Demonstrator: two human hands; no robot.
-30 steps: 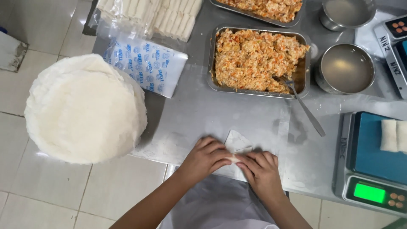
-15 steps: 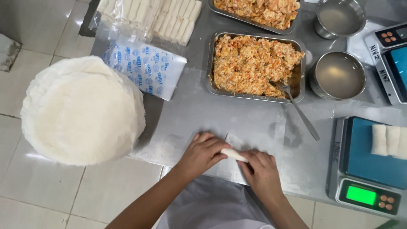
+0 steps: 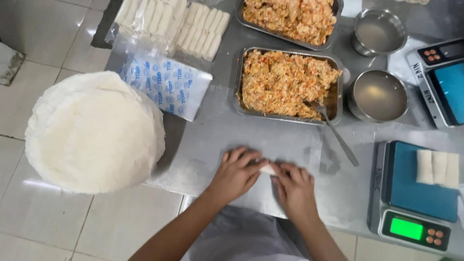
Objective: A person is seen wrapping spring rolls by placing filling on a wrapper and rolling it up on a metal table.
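My left hand and my right hand meet over a small white roll on the steel table. Both press on it with curled fingers, and only its middle shows between them. Just beyond the hands stands a metal tray of orange shredded filling with a fork leaning out of it. A tall round stack of thin white wrappers lies to the left of my left hand.
A second filling tray and two metal bowls of cloudy liquid stand at the back. A scale on the right carries three finished rolls. Bagged rolls and a blue-printed packet lie at the back left.
The wrapper corner that stuck out beyond my hands has been rolled in. My hands have closed together over a compact roll.
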